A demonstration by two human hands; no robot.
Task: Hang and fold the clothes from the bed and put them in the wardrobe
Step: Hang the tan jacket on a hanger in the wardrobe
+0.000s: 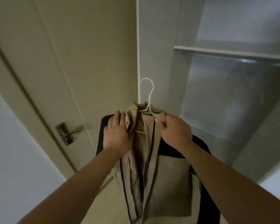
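So you've got the jacket (152,159) up in front of you, right in the middle of the view and nearer than the open wardrobe (233,94). It's a soft, matte tan fabric with black shoulders and sleeves and thin dark piping down the open front, which hangs in loose vertical folds. It's sitting on a skinny white wire hanger (149,97). The rounded hook pokes up above the collar, and you can see a bit of the wire bar inside the neck opening. Your left hand (118,131) grips the jacket's left shoulder, with the fingers curled over the black part and the thumb side bunching the tan lapel. Your right hand (174,130) is closed tight on the crumpled collar on the right, thumbnail facing you. The wardrobe is on the far right, all flat pale panels. It has a white shelf (225,51) up high and a shiny metal rail (241,59) just under it, and the hanger hook is well short of that rail. On the left is a smooth beige door (63,62) with a raised panel outline and a dull metal lever handle (74,129) on a rectangular plate.
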